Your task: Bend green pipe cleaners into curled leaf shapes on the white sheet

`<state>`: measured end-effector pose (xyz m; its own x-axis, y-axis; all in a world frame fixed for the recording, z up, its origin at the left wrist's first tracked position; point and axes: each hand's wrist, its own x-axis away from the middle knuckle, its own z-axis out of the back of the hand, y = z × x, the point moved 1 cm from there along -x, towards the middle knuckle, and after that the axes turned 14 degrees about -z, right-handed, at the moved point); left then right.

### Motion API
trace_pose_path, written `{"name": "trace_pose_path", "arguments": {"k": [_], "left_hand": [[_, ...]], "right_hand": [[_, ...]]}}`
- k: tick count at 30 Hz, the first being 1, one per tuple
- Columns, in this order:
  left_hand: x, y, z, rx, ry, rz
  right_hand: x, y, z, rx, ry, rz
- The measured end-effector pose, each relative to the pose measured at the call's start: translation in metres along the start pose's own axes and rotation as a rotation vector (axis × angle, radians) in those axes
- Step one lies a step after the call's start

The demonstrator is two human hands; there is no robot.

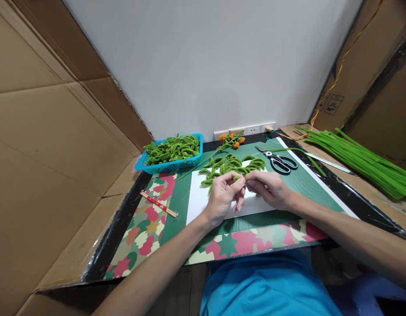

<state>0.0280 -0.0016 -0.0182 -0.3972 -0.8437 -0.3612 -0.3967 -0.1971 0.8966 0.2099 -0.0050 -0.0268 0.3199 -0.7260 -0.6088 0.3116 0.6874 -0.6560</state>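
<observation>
My left hand (226, 193) and my right hand (268, 186) meet over a white sheet (198, 204) at the middle of the table. Between the left thumb and forefinger a bit of fuzzy green pipe cleaner (236, 178) shows. The right fingers are pinched together right beside it, seemingly on the same piece, though their tips hide most of it. Just behind both hands, a pile of bent green pipe cleaner leaves (229, 163) lies on the sheet.
A blue basket (186, 164) heaped with green curled pieces stands back left. Black-handled scissors (282, 163) lie right of the pile. A bundle of straight green pipe cleaners (364, 158) rests far right. An orange-flowered stem (226, 142) lies behind; wrapped chopsticks (158, 204) lie left.
</observation>
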Motion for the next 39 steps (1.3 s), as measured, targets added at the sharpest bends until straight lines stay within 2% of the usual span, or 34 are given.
{"name": "trace_pose_path", "arguments": {"k": [13, 26, 32, 39], "left_hand": [[-0.0003, 0.0015, -0.0018, -0.018, 0.007, 0.014], [0.0004, -0.0004, -0.0029, -0.026, 0.034, 0.022], [-0.0004, 0.0019, -0.0063, -0.014, 0.042, 0.025], [0.0002, 0.0003, -0.0042, 0.022, 0.029, 0.023]], "right_hand": [[0.0001, 0.0029, 0.0002, -0.034, -0.012, -0.013], [-0.0002, 0.0021, -0.0019, 0.001, 0.031, 0.018], [0.001, 0.0025, -0.0025, -0.011, 0.028, -0.032], [0.0005, 0.0011, -0.0012, 0.0, 0.02, -0.021]]}}
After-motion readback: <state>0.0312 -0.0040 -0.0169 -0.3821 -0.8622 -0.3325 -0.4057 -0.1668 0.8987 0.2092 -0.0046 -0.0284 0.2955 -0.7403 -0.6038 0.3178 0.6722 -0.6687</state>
